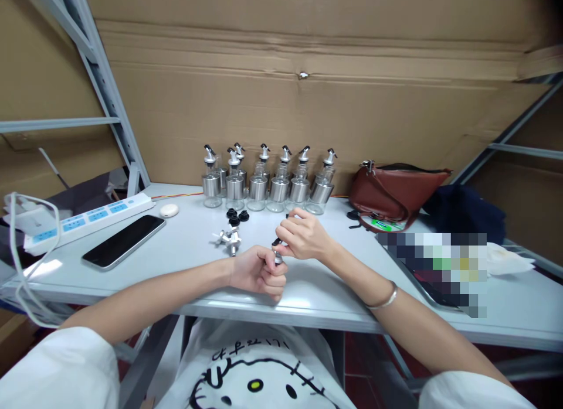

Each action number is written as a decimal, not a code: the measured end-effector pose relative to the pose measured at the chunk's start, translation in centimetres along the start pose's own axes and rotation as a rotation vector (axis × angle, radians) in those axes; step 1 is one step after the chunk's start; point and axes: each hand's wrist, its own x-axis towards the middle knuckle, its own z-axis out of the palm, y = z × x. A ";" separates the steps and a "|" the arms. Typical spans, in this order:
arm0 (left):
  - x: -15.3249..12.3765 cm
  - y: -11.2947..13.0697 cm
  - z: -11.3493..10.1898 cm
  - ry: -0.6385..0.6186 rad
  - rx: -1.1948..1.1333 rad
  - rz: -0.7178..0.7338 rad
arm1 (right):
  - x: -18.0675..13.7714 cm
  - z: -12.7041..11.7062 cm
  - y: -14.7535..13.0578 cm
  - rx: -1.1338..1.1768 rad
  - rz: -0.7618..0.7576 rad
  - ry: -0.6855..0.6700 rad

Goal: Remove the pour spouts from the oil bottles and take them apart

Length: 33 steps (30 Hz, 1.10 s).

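My left hand [259, 273] is closed in a fist around a small metal pourer spout [277, 256] near the table's front edge. My right hand [303, 236] pinches the black top of the same spout from above. Just behind my hands lie loose metal spouts [229, 239] and a few black rubber stoppers [235, 217]. Further back stands a row of several glass oil bottles [268, 183] with steel bands and pourer tops.
A black phone [123, 241] lies face up at the left beside a white power strip [85, 218] and a small white round object [169, 210]. A brown leather bag [393, 192] sits at the back right. Cardboard lines the wall behind the pale table [334, 297].
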 end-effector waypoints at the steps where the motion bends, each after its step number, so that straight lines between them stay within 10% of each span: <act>1: 0.0 0.0 0.0 -0.004 0.013 0.017 | 0.0 0.0 0.0 0.011 0.010 0.014; 33: -0.3 0.3 -0.6 0.041 0.201 0.148 | -0.1 -0.3 0.5 0.186 0.057 0.043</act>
